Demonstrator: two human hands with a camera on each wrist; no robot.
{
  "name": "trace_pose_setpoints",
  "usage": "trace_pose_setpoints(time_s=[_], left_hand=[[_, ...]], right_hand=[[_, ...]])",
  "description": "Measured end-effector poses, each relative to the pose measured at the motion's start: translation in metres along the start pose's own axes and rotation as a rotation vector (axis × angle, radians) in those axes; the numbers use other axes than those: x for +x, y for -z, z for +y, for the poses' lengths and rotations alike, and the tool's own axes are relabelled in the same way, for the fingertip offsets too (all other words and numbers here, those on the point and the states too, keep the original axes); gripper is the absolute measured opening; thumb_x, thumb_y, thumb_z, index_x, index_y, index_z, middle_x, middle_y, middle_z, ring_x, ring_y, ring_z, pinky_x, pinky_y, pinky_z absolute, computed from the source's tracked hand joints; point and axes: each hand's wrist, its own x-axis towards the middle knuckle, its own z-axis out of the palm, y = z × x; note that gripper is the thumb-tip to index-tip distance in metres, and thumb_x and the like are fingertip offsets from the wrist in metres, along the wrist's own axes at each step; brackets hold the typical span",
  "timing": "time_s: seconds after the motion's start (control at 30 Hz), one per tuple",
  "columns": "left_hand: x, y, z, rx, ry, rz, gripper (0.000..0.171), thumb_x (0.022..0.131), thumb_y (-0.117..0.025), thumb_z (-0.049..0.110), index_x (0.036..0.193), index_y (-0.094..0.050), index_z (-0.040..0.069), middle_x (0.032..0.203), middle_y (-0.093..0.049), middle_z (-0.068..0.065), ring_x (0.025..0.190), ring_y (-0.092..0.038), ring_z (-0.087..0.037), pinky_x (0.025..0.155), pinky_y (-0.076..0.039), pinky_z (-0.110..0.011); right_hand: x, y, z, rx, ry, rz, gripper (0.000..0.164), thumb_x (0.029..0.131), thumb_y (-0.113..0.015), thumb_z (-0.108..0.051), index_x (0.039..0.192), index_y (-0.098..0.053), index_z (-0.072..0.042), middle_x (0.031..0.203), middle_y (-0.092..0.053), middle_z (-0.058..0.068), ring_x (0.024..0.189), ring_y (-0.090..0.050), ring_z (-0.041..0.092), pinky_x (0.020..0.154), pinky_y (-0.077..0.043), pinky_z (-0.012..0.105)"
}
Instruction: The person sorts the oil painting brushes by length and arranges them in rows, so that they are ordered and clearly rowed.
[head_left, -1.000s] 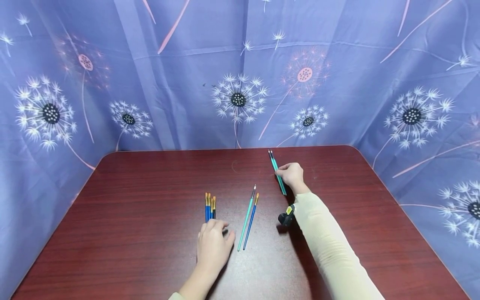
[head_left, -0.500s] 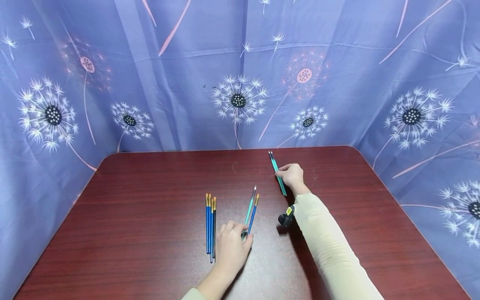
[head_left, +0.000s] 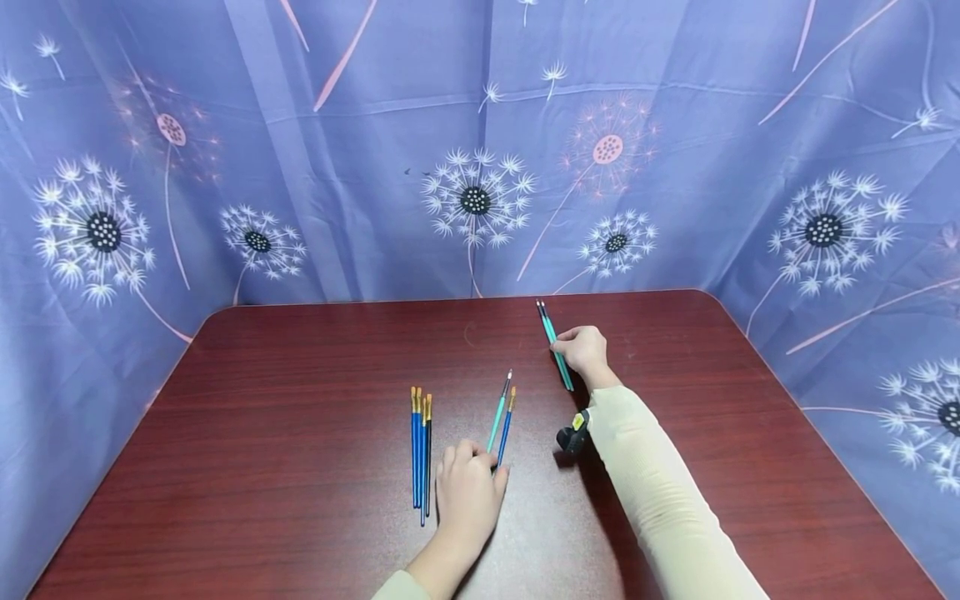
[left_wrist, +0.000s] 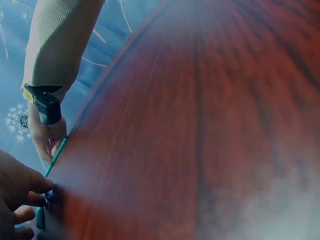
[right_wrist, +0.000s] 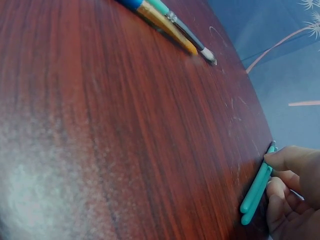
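My left hand (head_left: 468, 492) is over the lower ends of two paintbrushes at the table's middle, pinching the blue paintbrush (head_left: 507, 427) between thumb and fingers. Close on its left lies a teal paintbrush (head_left: 498, 417) with a white tip; both lower handles are hidden by the hand. Farther back on the right, my right hand (head_left: 585, 348) holds a pair of teal paintbrushes (head_left: 551, 330) side by side. In the right wrist view, the thumb (right_wrist: 280, 159) presses on these teal handles (right_wrist: 256, 192), which lie close along the table.
Left of my left hand lies a group of several blue and black paintbrushes (head_left: 422, 458), bristles pointing away. A small black camera (head_left: 573, 433) is strapped at my right wrist. A purple dandelion-print curtain (head_left: 360, 208) surrounds the back and sides of the dark red wooden table (head_left: 300, 375).
My left hand has left the blue and black group and moved right onto the middle pair. The blue paintbrush there has shifted slightly left at its tip. My right hand stays put.
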Motion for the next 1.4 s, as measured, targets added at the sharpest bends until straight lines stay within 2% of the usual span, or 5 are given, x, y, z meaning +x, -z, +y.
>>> trace_pose_setpoints(time_s=[0.33, 0.5, 1.03, 1.2, 1.4], left_hand=[[0.002, -0.008, 0.000, 0.026, -0.023, 0.086, 0.015, 0.068, -0.076, 0.016, 0.059, -0.065, 0.011, 0.079, -0.059, 0.000, 0.072, -0.049, -0.017, 0.061, -0.037, -0.028], [0.001, -0.007, 0.001, -0.007, 0.011, 0.084, 0.013, 0.065, -0.073, 0.012, 0.057, -0.063, 0.011, 0.079, -0.059, -0.001, 0.072, -0.050, -0.017, 0.059, -0.035, -0.026], [0.005, -0.003, -0.005, -0.104, 0.082, 0.127, 0.010, 0.069, -0.072, 0.012, 0.064, -0.064, 0.010, 0.079, -0.064, -0.004, 0.071, -0.053, -0.019, 0.063, -0.038, -0.030], [0.006, 0.001, -0.005, -0.137, 0.114, 0.118, 0.009, 0.072, -0.071, 0.013, 0.066, -0.064, 0.011, 0.080, -0.065, -0.004, 0.075, -0.055, -0.020, 0.064, -0.040, -0.031], [0.005, 0.003, -0.008, -0.155, 0.119, 0.121, 0.008, 0.072, -0.071, 0.013, 0.068, -0.065, 0.011, 0.081, -0.065, -0.003, 0.077, -0.055, -0.019, 0.063, -0.039, -0.030]], right_hand=[[0.001, -0.001, 0.001, 0.002, -0.006, 0.009, 0.025, 0.077, -0.070, -0.022, 0.095, -0.074, -0.004, 0.105, -0.070, 0.016, 0.105, -0.057, 0.032, 0.086, -0.049, 0.038], [0.002, -0.003, 0.001, 0.000, -0.002, 0.003, 0.026, 0.078, -0.069, -0.023, 0.096, -0.073, -0.004, 0.106, -0.070, 0.016, 0.105, -0.057, 0.032, 0.085, -0.049, 0.037], [0.002, -0.002, -0.002, -0.004, -0.012, 0.008, 0.025, 0.078, -0.070, -0.023, 0.095, -0.074, -0.005, 0.104, -0.071, 0.014, 0.106, -0.057, 0.031, 0.086, -0.049, 0.036], [0.002, -0.002, -0.001, -0.009, -0.010, 0.011, 0.025, 0.078, -0.069, -0.023, 0.095, -0.074, -0.005, 0.104, -0.070, 0.014, 0.106, -0.057, 0.031, 0.086, -0.049, 0.037], [0.002, -0.003, 0.002, -0.012, -0.005, 0.018, 0.026, 0.078, -0.069, -0.023, 0.095, -0.074, -0.004, 0.104, -0.071, 0.015, 0.105, -0.057, 0.031, 0.085, -0.048, 0.036]])
